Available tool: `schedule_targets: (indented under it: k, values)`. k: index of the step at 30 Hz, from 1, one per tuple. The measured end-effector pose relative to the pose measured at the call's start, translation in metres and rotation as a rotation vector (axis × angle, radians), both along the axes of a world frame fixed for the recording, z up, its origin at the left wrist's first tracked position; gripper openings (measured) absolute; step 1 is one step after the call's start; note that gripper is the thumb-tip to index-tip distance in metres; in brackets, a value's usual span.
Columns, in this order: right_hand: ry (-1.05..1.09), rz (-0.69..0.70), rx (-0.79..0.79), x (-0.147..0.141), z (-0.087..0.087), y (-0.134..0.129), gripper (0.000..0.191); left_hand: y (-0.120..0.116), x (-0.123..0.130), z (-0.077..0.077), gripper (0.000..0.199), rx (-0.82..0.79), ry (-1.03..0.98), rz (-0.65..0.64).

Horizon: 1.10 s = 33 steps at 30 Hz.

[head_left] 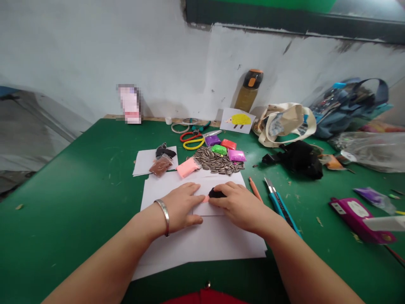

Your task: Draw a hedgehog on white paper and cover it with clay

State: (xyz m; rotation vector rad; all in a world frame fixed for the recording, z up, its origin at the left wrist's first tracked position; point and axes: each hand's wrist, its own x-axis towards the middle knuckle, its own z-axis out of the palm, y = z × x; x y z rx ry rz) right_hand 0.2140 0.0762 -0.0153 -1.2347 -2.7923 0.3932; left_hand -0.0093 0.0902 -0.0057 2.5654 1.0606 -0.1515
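Note:
On the small white card (202, 209), a flat piece of pink clay (206, 198) lies against a black clay shape (216, 193). My left hand (182, 204), with a silver bangle on its wrist, lies fingers stretched, the index fingertip at the pink clay's left edge. From the right, my right hand (237, 202) spreads its fingers on the black clay and partly hides it; one fingertip reaches the pink piece. Larger white sheets (221, 240) lie beneath. Just beyond are a pink clay packet (187, 167), a brown clay packet (160, 165) and a pile of striped sunflower seeds (215, 162).
Scissors (193, 144), several small clay packets (213, 140) and a hedgehog picture (237, 120) stand behind. Right of the sheets lie an orange pen (255, 190), a teal utility knife (281, 207) and a purple case (360, 219). A bottle (248, 90) and bags (284, 124) line the wall.

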Motion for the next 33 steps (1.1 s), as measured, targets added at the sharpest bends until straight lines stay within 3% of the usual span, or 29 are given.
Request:
schedule_targets:
  k: [10, 19, 25, 33]
  values:
    - [0.066, -0.034, -0.034, 0.001, 0.007, -0.001, 0.047, 0.0, -0.007, -0.004, 0.056, 0.001, -0.05, -0.035]
    - [0.003, -0.054, -0.004, -0.007, -0.003, 0.002, 0.043, -0.002, -0.005, 0.0, 0.054, -0.021, -0.028, -0.032]
    - [0.058, -0.04, -0.05, -0.003, 0.0, 0.002, 0.05, 0.002, -0.008, 0.002, 0.049, -0.034, -0.057, -0.043]
    - [-0.058, 0.0, 0.074, -0.014, 0.008, -0.015, 0.055, 0.006, -0.015, 0.0, 0.032, -0.04, -0.07, -0.036]
